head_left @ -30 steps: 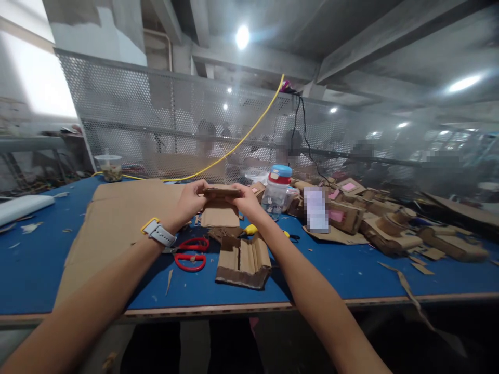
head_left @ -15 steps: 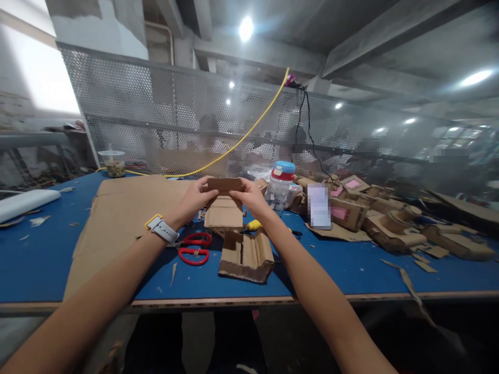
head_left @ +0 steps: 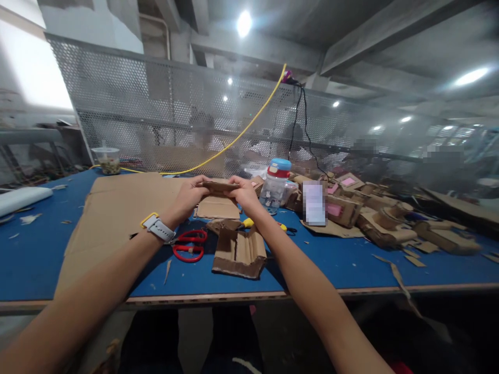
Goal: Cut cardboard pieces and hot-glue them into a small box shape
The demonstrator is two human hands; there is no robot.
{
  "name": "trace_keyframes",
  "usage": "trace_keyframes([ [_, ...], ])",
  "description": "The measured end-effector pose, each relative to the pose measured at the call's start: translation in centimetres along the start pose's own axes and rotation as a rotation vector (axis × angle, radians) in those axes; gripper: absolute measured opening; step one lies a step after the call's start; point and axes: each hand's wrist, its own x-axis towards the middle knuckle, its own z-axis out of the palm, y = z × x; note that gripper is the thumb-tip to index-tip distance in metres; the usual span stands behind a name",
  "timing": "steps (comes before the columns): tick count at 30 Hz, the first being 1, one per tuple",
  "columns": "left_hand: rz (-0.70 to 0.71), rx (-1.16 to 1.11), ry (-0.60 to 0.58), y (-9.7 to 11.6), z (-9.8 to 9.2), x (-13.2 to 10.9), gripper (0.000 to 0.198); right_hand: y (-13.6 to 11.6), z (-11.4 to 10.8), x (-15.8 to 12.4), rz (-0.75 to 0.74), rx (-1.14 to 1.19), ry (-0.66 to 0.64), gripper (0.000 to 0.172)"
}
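Between my two hands is a small piece of cardboard (head_left: 220, 187), seen nearly edge-on. My left hand (head_left: 191, 195) pinches its left end, and my right hand (head_left: 242, 193) grips the right end. Just below it lies another flat cardboard piece (head_left: 217, 208). Nearer to me sits a folded cardboard box part (head_left: 239, 252) with raised sides. Red-handled scissors (head_left: 189, 245) rest beside my left wrist, their blades partly hidden under the forearm. A yellow-handled tool (head_left: 248, 223) is partly covered by my right forearm.
A large cardboard sheet (head_left: 117, 208) covers the left of the blue table (head_left: 312, 267). Behind my right hand stands a clear bottle (head_left: 275, 184) with a blue lid. A phone (head_left: 315, 203) leans by piled cardboard parts (head_left: 384, 228). A plastic tub (head_left: 107, 161) stands far left.
The held cardboard has tipped from showing its broad face to nearly edge-on, with both hands still on it. The whole view has shifted slightly.
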Motion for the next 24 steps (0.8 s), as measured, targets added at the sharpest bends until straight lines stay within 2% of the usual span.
trace_keyframes([
  [6, -0.012, -0.032, -0.016, 0.4, -0.1, -0.2, 0.013, -0.6, 0.2, -0.2, -0.081, -0.001, 0.008, 0.016],
  [15, 0.016, -0.151, -0.043, 0.0, 0.3, -0.1, 0.043, -0.6, 0.6, -0.2, -0.124, 0.046, 0.013, 0.022],
  [20, 0.033, -0.159, -0.016, -0.2, 0.6, -0.1, 0.039, -0.6, 0.5, -0.2, -0.123, 0.046, 0.008, 0.020],
  [24, 0.052, -0.107, 0.022, -0.1, 1.0, -0.4, 0.027, -0.4, 0.6, -0.1, -0.129, 0.034, 0.029, 0.015],
])
